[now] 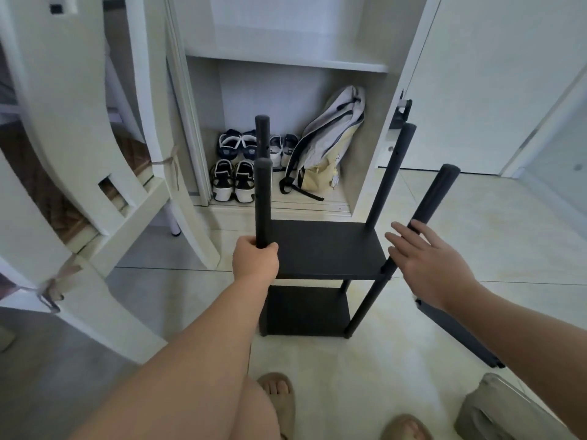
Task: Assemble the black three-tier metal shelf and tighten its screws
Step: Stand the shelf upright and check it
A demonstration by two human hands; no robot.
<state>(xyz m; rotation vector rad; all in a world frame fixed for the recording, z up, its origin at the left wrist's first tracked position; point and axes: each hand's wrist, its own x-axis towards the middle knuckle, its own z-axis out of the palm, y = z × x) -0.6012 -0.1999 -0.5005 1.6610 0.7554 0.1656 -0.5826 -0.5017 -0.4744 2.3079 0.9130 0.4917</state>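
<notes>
Left arm reaches straight out and the left hand [255,260] is wrapped around the near-left pole [263,201], fingers and thumb curled tight round its lower end, right where it meets the top panel [327,249]. Right arm comes in from the lower right, and the right hand [428,262] is flat and wide open. Its fingers [403,246] are straight and fanned, holding nothing, and they lie across the near-right pole [440,192]. Whether they actually press on it, I cannot tell.

The shelf [317,236] stands on the pale tiled floor [476,236], straight in front of the person and just before an open cupboard [365,173]. It's matte black metal, with two flat rectangular panels in place, the top one and a lower panel [305,309] beneath it. Four smooth round poles stick up above the top panel, all with blunt capped ends. The far-left pole [262,131] is upright, while the far-right pole [395,166] and the near-right one appear to lean outward. A loose black panel [457,331] lies on the floor under the right forearm.

Inside the cupboard sit pairs of dark-and-white shoes [235,182] and a soft cream backpack [330,138], slumped against the wall. A curved white frame [79,122] fills the left side. Tan sandals [279,398] show at the bottom edge.
</notes>
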